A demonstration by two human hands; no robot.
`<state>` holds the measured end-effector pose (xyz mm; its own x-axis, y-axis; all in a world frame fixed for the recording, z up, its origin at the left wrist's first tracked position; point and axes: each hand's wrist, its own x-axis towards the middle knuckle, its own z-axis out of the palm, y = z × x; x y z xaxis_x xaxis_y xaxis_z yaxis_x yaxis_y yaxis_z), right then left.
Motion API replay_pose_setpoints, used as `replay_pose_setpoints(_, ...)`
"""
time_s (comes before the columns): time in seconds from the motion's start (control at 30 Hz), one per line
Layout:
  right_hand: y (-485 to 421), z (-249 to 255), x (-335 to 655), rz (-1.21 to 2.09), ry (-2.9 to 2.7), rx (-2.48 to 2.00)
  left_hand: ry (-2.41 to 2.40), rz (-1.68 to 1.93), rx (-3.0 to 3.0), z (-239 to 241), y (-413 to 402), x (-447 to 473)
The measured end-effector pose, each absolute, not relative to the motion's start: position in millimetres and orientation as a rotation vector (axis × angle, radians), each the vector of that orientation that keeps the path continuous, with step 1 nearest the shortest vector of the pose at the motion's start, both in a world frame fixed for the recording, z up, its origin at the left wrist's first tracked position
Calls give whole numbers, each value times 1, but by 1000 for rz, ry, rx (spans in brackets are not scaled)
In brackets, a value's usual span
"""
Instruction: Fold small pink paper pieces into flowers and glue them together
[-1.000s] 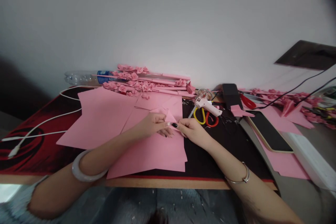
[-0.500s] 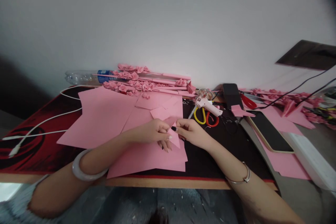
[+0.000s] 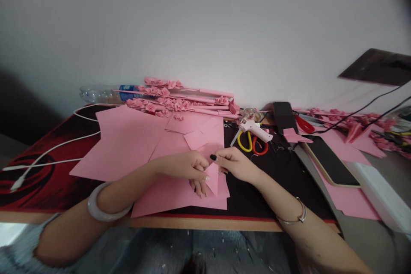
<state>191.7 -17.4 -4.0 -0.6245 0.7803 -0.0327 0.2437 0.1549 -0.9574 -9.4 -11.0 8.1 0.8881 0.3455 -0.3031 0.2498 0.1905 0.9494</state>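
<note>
Both my hands meet over a small folded piece of pink paper (image 3: 212,181) in the middle of the desk. My left hand (image 3: 188,167) pinches its left side, fingers curled under it. My right hand (image 3: 233,163) pinches its upper edge with thumb and forefinger. The folded piece points down toward me, above a stack of larger pink paper sheets (image 3: 128,145) lying flat on the red and black desk mat (image 3: 38,175).
Pink paper flowers on stems (image 3: 173,100) and a plastic bottle (image 3: 105,93) lie along the wall. A pink glue gun (image 3: 253,127), yellow and red scissors (image 3: 252,143), a phone (image 3: 329,158) and a white cable (image 3: 48,154) lie around. More pink scraps sit at the right.
The folded pink piece has been lifted off the sheets and turned so its point hangs toward me. Both hands moved slightly nearer to me.
</note>
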Motion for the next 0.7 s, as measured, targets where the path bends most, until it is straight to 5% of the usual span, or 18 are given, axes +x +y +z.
replay_pose_setpoints(0.47, -18, 3, 190, 926, -1973, -1160, 740, 463, 1426, 5, -4, -3)
replay_pose_setpoints(0.7, -21, 4, 187, 898, -2040, -1078, 738, 595, 1375, 7, -1, -3)
